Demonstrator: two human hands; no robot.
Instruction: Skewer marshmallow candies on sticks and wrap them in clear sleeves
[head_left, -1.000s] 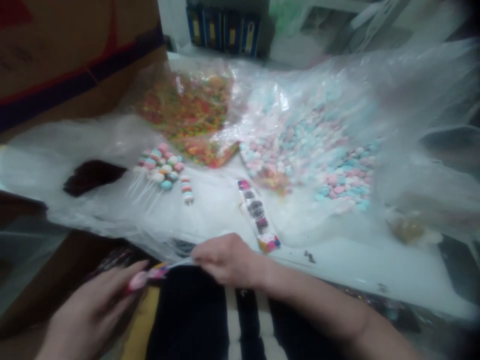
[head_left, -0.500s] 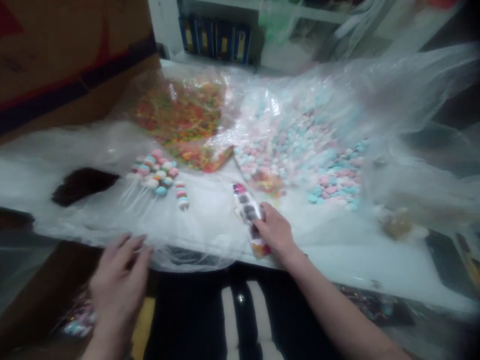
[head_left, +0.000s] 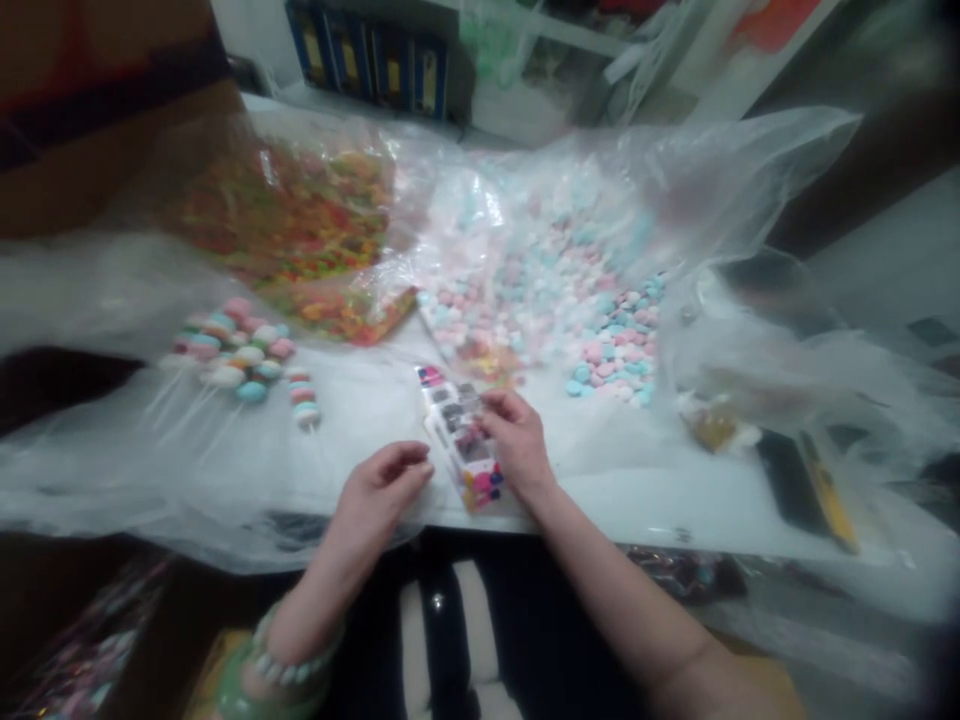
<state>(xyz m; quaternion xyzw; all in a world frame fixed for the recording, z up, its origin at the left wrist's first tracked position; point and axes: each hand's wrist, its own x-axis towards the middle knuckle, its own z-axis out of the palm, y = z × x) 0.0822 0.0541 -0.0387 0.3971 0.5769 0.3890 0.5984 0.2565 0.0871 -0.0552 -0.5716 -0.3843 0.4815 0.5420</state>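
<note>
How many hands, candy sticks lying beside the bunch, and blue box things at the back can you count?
Bare hands, left hand and right hand: 2
Striped candy stack on a white stick, beside the bunch: 1
Blue upright boxes or binders with pale labels: 4
Total: 7

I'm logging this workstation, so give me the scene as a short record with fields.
Right hand: pinching the wrappers
Left hand: beside the wrappers; contact unclear
Candy sticks: bunched at left, one slightly apart
Orange-red candy: behind the sticks, under clear plastic
Pastel candy: beyond the right hand, partly under clear plastic
</note>
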